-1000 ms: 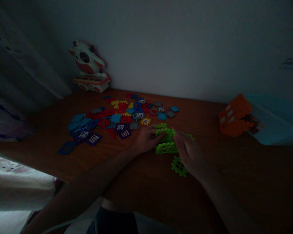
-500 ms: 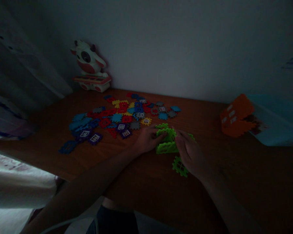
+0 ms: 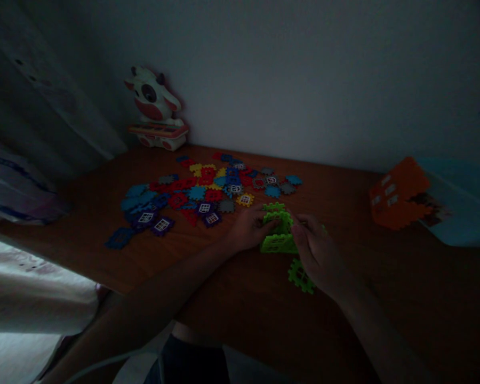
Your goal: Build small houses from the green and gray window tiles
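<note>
Joined green interlocking building tiles (image 3: pixel 279 244) form a small box shape on the table, with toothed edges and window cut-outs. My left hand (image 3: pixel 250 230) grips its left side, thumb over the inside. From the right, my right hand (image 3: pixel 314 248) pinches the box's right edge between thumb and fingers. Part of the box is hidden behind that hand. A loose green window tile (image 3: pixel 301 276) lies flat just in front of the box, below my right hand. More green shows behind the right knuckles, too covered to make out.
Several loose red, blue, yellow, grey and purple tiles (image 3: pixel 178 200) spread over the wooden table (image 3: pixel 240 298) at left and centre. A toy cow keyboard (image 3: pixel 156 109) stands at the back left. An orange tile structure (image 3: pixel 398 194) sits at right beside a light-blue bag or sheet (image 3: pixel 460 202).
The whole view has shifted slightly, so things appear a little farther right. Both hands keep their hold on the green box, with hardly any visible movement.
</note>
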`<move>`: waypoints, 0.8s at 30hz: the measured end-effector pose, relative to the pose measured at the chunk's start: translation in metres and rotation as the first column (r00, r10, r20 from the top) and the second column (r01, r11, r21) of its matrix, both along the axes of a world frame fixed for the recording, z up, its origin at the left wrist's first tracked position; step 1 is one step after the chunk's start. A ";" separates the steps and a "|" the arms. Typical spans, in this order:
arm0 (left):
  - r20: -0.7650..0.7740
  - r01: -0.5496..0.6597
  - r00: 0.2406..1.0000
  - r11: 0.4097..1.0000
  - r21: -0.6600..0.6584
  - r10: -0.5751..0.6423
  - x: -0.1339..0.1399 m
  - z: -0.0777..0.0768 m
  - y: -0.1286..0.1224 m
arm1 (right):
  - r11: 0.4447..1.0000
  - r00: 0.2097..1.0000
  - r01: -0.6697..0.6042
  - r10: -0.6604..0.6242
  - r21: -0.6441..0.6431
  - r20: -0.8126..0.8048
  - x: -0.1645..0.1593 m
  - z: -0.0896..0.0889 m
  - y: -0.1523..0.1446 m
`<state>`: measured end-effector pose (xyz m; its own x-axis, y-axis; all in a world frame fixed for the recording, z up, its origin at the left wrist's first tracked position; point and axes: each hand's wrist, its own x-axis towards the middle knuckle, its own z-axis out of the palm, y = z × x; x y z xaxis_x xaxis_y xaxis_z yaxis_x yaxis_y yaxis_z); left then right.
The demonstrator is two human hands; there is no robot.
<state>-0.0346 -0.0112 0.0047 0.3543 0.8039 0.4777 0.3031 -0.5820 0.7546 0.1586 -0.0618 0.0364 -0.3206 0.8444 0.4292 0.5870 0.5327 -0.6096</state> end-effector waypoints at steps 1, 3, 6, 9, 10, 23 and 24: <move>-0.005 -0.001 1.000 1.000 0.002 0.001 0.000 0.000 0.000 | 1.000 1.000 -0.003 0.003 -0.008 0.003 0.000 0.000 0.000; -0.003 -0.001 1.000 1.000 0.007 0.001 0.001 0.001 0.000 | 1.000 1.000 0.001 -0.001 -0.022 0.001 -0.002 0.000 0.000; 0.006 -0.008 1.000 1.000 0.014 0.008 0.002 0.001 -0.001 | 0.999 1.000 0.009 -0.010 -0.037 -0.014 -0.002 0.001 0.000; 0.007 -0.016 1.000 1.000 -0.009 0.016 0.003 0.000 -0.001 | 0.998 1.000 -0.012 0.012 -0.068 -0.004 0.002 0.003 0.000; 0.009 -0.013 1.000 1.000 -0.024 0.013 0.004 0.000 -0.002 | 0.997 1.000 -0.020 0.021 -0.075 0.007 0.005 0.003 0.000; 0.215 -0.304 0.941 0.933 0.190 0.263 -0.024 0.020 -0.003 | 0.986 0.964 -0.153 0.136 0.060 0.227 0.034 0.001 0.005; 0.213 -0.314 0.940 0.918 0.243 0.265 -0.027 0.022 -0.003 | 0.984 0.958 -0.162 0.140 0.073 0.249 0.034 0.001 0.006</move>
<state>-0.0612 -0.0143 0.0270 0.0184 0.6906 0.7230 0.3693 -0.6767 0.6370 0.1927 -0.0562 0.0377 -0.5451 0.7385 0.3968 0.6190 0.6738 -0.4036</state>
